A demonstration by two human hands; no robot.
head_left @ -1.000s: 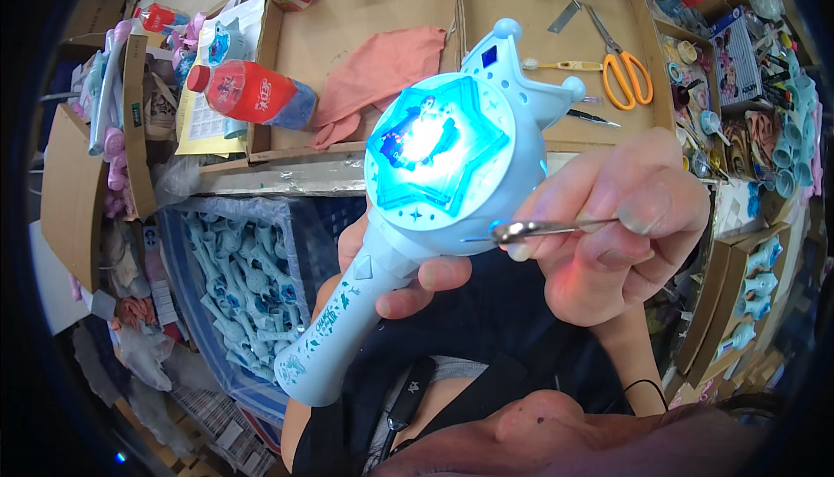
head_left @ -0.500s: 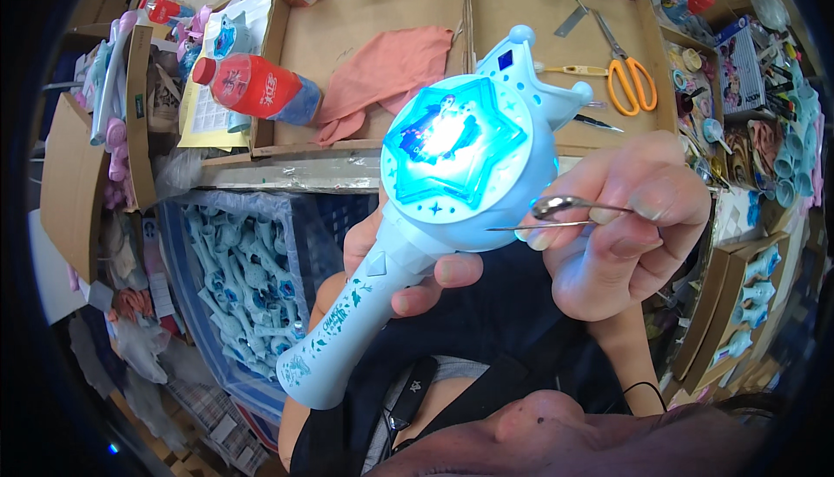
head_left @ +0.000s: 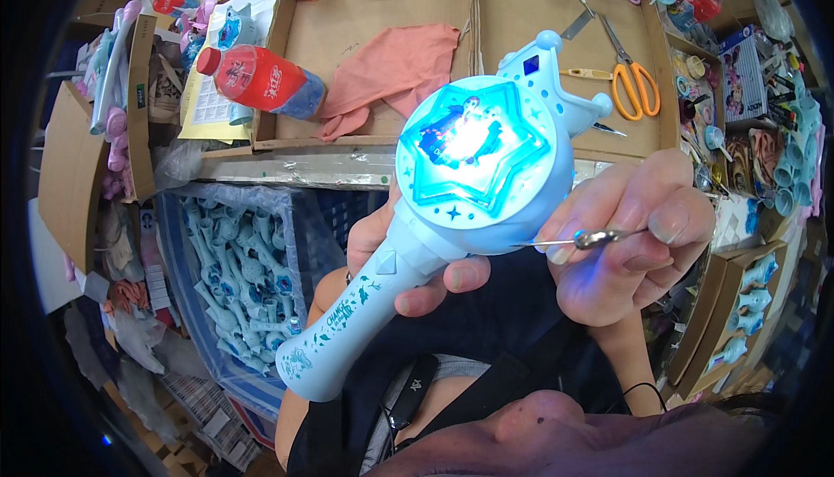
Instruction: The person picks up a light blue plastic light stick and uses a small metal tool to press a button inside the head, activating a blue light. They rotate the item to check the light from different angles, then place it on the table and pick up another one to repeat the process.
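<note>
My left hand (head_left: 371,235) wraps round the upper handle of a pale blue light wand (head_left: 352,316), its fingers partly hidden behind it. The wand tilts, its round head up and to the right. A glowing blue star-shaped window (head_left: 478,149) with figures faces me, and a small crown (head_left: 546,77) tops the head. Beside the head's lower right, my right hand (head_left: 625,242) pinches a thin metal tool (head_left: 599,238) with a slender point and a shiny rounded part. The point reaches close to the wand's underside; whether it touches, I cannot tell.
Cardboard trays span the far side, holding a coral cloth (head_left: 395,77), orange-handled scissors (head_left: 634,86) and a yellow-handled knife (head_left: 586,74). A red-labelled bottle (head_left: 261,82) lies at their left edge. Left of me, a blue crate (head_left: 195,303) holds several wands. A cardboard box (head_left: 708,321) sits right.
The wand's head has shifted slightly right and down. My right hand has moved a little down, and the metal tool has turned, its rounded part now nearer my fingertips.
</note>
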